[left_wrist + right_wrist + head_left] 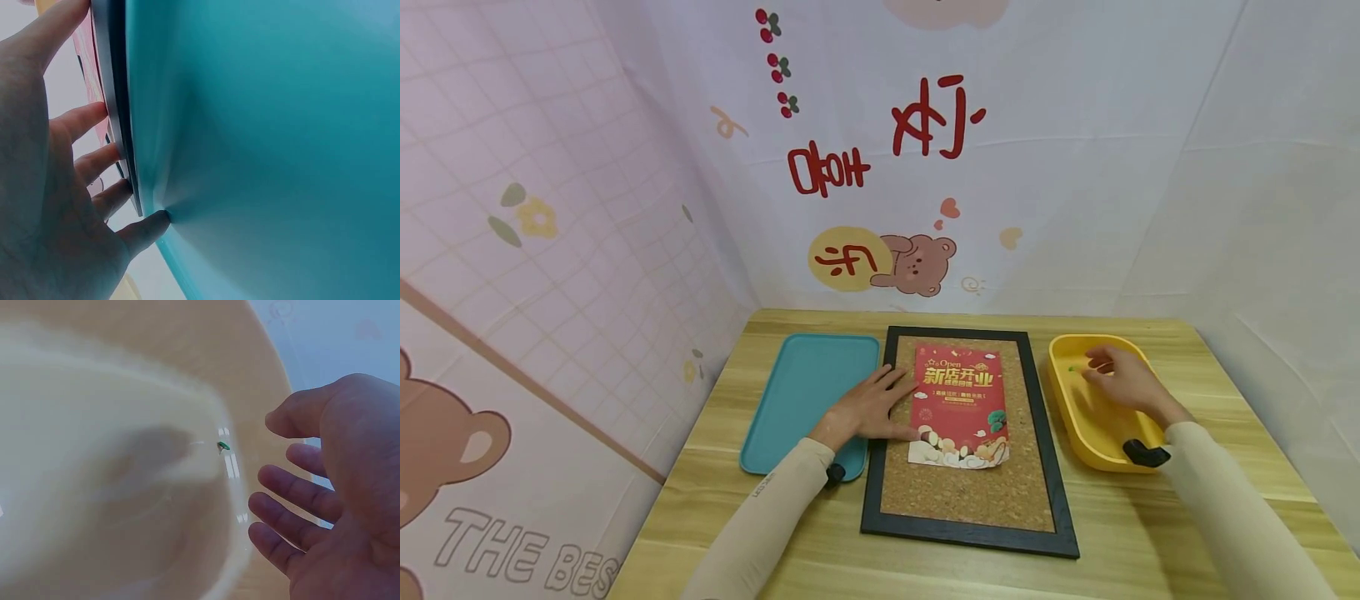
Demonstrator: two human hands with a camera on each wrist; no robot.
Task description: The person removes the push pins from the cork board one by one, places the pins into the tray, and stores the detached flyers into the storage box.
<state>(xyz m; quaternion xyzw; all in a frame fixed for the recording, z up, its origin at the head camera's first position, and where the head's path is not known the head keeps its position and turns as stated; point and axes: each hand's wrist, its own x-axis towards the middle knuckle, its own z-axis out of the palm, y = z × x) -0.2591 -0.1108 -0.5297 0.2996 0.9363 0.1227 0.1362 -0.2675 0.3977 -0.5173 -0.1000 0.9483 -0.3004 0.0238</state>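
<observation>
A red poster [958, 400] with gold lettering lies on a black-framed cork board [966, 504]. My left hand [871, 407] rests with spread fingers on the board's left side, its thumb touching or close to the poster's lower left edge. In the left wrist view, the fingers [90, 119] reach over the dark frame, beside the blue tray. Over the far end of the yellow tray [1078, 429] hovers my right hand [1127, 382], fingers relaxed and holding nothing. A green thumbtack [223, 447] lies in that tray, just beyond the fingertips in the right wrist view.
The blue tray [805, 383] lies left of the board, partly under my left wrist. All of it stands on a wood-grain table [820, 546]. A printed cloth [1060, 208] hangs behind the table, with more cloth at both sides.
</observation>
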